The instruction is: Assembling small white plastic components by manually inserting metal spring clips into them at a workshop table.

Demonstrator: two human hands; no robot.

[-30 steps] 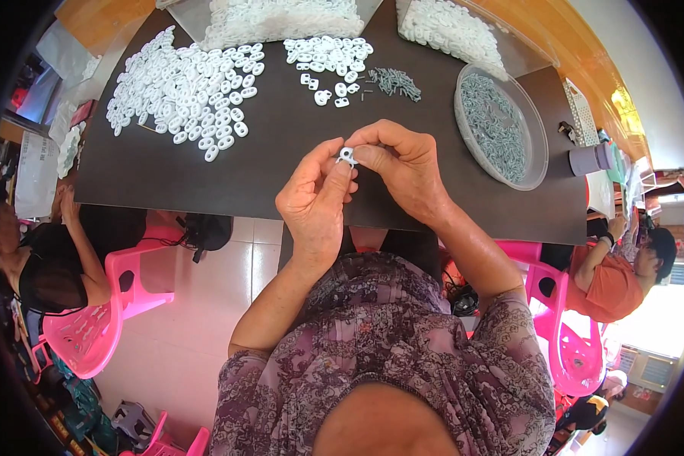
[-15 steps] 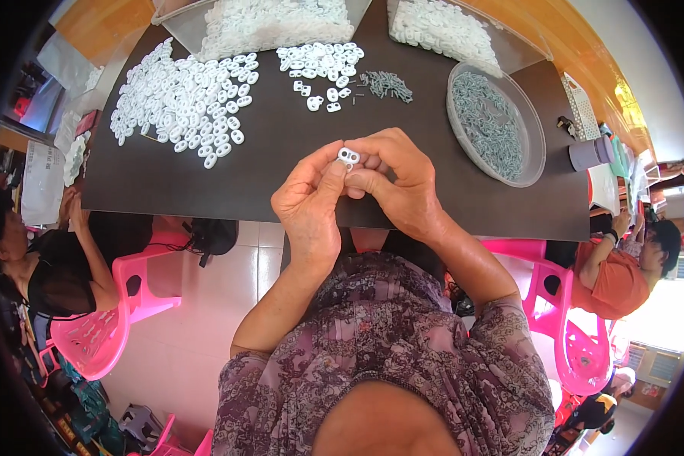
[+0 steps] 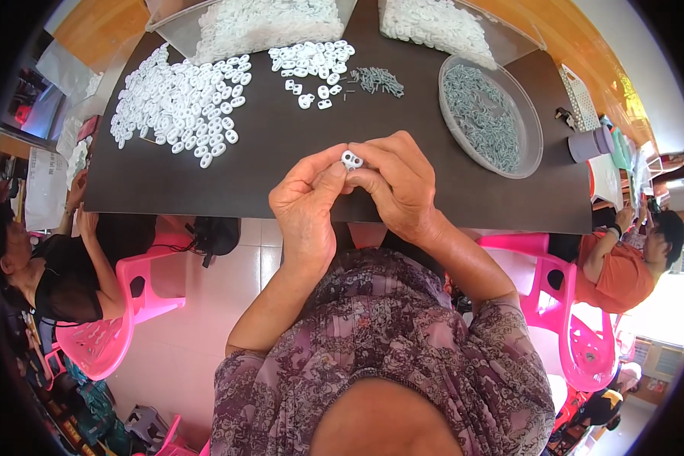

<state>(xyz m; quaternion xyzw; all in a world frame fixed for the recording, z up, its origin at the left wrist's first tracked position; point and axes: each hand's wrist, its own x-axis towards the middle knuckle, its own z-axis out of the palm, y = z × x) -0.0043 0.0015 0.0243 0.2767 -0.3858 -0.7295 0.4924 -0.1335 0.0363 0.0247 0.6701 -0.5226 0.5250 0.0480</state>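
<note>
Between the fingertips of both hands, just above the near edge of the dark table, is a small white two-hole cord lock [image 3: 351, 159]. My left hand [image 3: 308, 199] pinches it from the left, thumb in front. From the other side my right hand [image 3: 403, 186] closes on it with thumb and forefinger, the other fingers curled. Beyond my hands lie a small group of white cord locks [image 3: 311, 59], a few of them apart in front, and a little heap of grey springs [image 3: 378, 81]. A larger spread of white two-hole pieces [image 3: 176, 99] covers the left side.
A round clear tub [image 3: 538, 137] of grey springs stands at right, beside a grey-lidded cylinder [image 3: 590, 144]. Two clear bins [image 3: 159, 29] of white pieces line the far side. People sit at left [image 3: 61, 277] and right [image 3: 623, 266] on pink chairs [image 3: 133, 292].
The cord lock has turned slightly between my fingertips, and my hands keep their pinch. The person at left has shifted their hands. The view has tilted a little.
</note>
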